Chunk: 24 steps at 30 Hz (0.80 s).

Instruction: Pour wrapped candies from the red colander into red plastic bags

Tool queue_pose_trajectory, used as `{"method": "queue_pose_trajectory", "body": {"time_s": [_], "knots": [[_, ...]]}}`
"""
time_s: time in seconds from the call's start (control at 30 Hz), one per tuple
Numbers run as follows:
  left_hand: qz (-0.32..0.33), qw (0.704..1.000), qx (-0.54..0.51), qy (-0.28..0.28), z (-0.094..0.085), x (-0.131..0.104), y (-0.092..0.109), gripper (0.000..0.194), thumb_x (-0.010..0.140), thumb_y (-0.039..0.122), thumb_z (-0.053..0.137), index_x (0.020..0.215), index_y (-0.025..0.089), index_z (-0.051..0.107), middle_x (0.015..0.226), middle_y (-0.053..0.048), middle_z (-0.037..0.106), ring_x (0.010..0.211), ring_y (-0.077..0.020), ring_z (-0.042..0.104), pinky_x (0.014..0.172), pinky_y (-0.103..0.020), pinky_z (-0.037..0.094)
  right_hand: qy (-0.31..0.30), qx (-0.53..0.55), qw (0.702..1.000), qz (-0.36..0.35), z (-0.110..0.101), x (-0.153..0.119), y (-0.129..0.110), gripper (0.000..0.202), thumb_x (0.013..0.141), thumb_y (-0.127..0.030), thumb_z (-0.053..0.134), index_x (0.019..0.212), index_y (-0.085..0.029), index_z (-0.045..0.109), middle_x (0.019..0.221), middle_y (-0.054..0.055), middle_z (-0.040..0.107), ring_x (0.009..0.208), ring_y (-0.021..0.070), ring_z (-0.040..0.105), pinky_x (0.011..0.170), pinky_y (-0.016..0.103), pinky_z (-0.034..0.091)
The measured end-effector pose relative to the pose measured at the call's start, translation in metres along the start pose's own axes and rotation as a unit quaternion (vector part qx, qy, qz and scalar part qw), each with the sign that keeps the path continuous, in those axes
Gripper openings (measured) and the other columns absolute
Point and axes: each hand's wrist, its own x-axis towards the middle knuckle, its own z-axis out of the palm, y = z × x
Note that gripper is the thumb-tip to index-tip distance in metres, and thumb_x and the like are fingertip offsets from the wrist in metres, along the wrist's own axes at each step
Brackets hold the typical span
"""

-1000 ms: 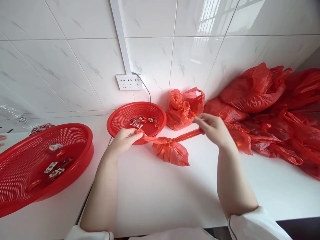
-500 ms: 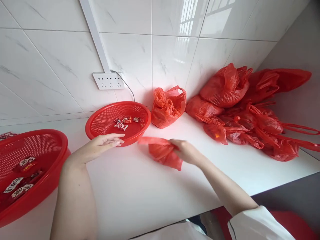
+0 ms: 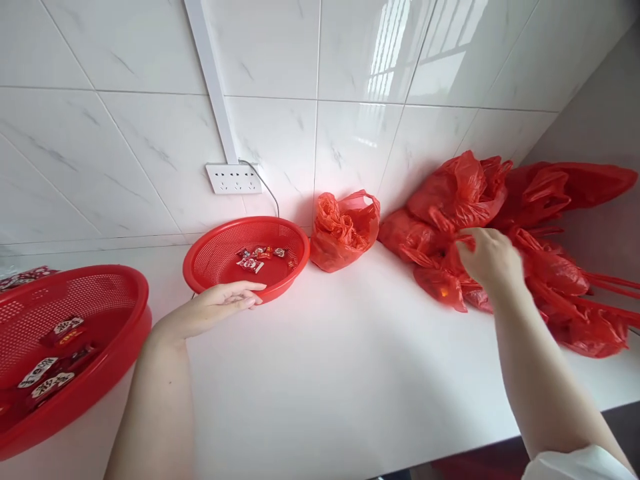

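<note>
right hand (image 3: 493, 260) at red bags (image 3: 455, 197) piled on back right corner of counter (image 3: 320, 373), can't tell if gripping; left hand (image 3: 220, 307) loosely spread, by front rim of red basket (image 3: 215, 255), back edge.

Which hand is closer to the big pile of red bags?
The right hand: it is right at the pile. The left hand is well off to the left, by the near rim of the middle basket.
</note>
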Motion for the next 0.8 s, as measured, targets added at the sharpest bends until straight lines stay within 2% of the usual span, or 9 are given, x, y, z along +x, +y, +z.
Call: {"method": "queue_pose_trajectory", "body": {"time_s": [0.1,0.2,0.27,0.37,0.5,0.6,0.7,0.73,0.8], "knots": [[0.001,0.999,0.014,-0.029,0.002,0.001,-0.001,0.048,0.082,0.051,0.061,0.126,0.033,0.061,0.116,-0.005,0.069,0.116,-0.0263,0.060,0.101,-0.040,0.044,-0.118,0.052,0.990,-0.059,0.036,0.011,-0.051,0.021,0.087,-0.030,0.052,0.100,-0.022,0.067,0.098,0.010,0.071,0.087,0.0248,0.065,0.076,0.036,0.046],[0.014,0.996,0.009,-0.085,0.004,0.000,-0.001,0.048,0.086,0.049,0.057,0.131,0.033,0.056,0.121,-0.005,0.066,0.118,-0.0234,0.058,0.102,-0.038,0.043,-0.190,0.084,0.972,-0.114,0.075,0.023,-0.103,0.021,0.088,-0.032,0.052,0.097,-0.022,0.069,0.093,0.005,0.073,0.081,0.0190,0.067,0.071,0.028,0.047],[0.025,0.992,0.000,-0.120,0.004,0.000,0.000,0.047,0.088,0.047,0.054,0.133,0.033,0.054,0.123,-0.005,0.065,0.117,-0.0222,0.058,0.103,-0.038,0.042,-0.188,0.068,0.970,-0.141,0.098,0.030,-0.135,0.025,0.092,-0.032,0.047,0.096,-0.019,0.068,0.095,0.007,0.073,0.083,0.0192,0.066,0.072,0.028,0.046],[0.028,0.991,-0.009,-0.129,0.003,-0.001,0.000,0.046,0.089,0.046,0.054,0.133,0.032,0.054,0.124,-0.006,0.065,0.117,-0.0226,0.059,0.101,-0.038,0.043,-0.152,0.042,0.974,-0.161,0.128,0.039,-0.173,0.032,0.094,-0.035,0.042,0.100,-0.015,0.067,0.102,0.013,0.070,0.096,0.0245,0.061,0.087,0.035,0.042],[0.025,0.991,-0.014,-0.127,0.002,-0.004,0.000,0.046,0.088,0.046,0.055,0.132,0.033,0.054,0.124,-0.006,0.065,0.115,-0.0223,0.061,0.100,-0.036,0.045,-0.118,0.021,0.982,-0.146,0.156,0.051,-0.198,0.032,0.088,-0.033,0.052,0.108,-0.011,0.064,0.116,0.020,0.064,0.113,0.0332,0.051,0.103,0.050,0.027],[0.035,0.990,-0.030,-0.136,0.002,-0.006,0.000,0.046,0.087,0.045,0.057,0.131,0.033,0.056,0.123,-0.006,0.066,0.112,-0.0223,0.062,0.099,-0.037,0.046,-0.081,0.014,0.991,-0.108,0.158,0.065,-0.200,0.032,0.093,-0.026,0.038,0.107,-0.013,0.064,0.111,0.018,0.065,0.111,0.0312,0.052,0.104,0.053,0.025],[0.061,0.987,-0.059,-0.136,0.002,-0.007,0.000,0.043,0.085,0.042,0.060,0.128,0.033,0.060,0.121,-0.007,0.066,0.112,-0.0237,0.062,0.098,-0.038,0.047,0.026,0.116,0.993,-0.021,0.142,0.070,-0.203,0.043,0.099,-0.033,0.022,0.112,-0.014,0.059,0.105,0.016,0.064,0.108,0.0280,0.055,0.096,0.045,0.037],[0.074,0.987,-0.074,-0.123,0.003,-0.006,0.001,0.042,0.085,0.041,0.061,0.127,0.032,0.061,0.122,-0.007,0.066,0.114,-0.0245,0.061,0.098,-0.039,0.047,0.064,0.185,0.981,0.013,0.133,0.068,-0.206,0.045,0.099,-0.037,0.020,0.111,-0.014,0.057,0.103,0.015,0.063,0.105,0.0272,0.056,0.091,0.042,0.042],[0.100,0.986,-0.116,-0.064,0.006,-0.003,0.001,0.043,0.086,0.041,0.061,0.127,0.030,0.060,0.128,-0.010,0.063,0.120,-0.0267,0.057,0.100,-0.042,0.046,0.058,0.342,0.937,0.037,0.114,0.055,-0.217,0.046,0.099,-0.045,0.020,0.112,-0.015,0.053,0.104,0.013,0.062,0.102,0.0248,0.058,0.085,0.037,0.046]]}}
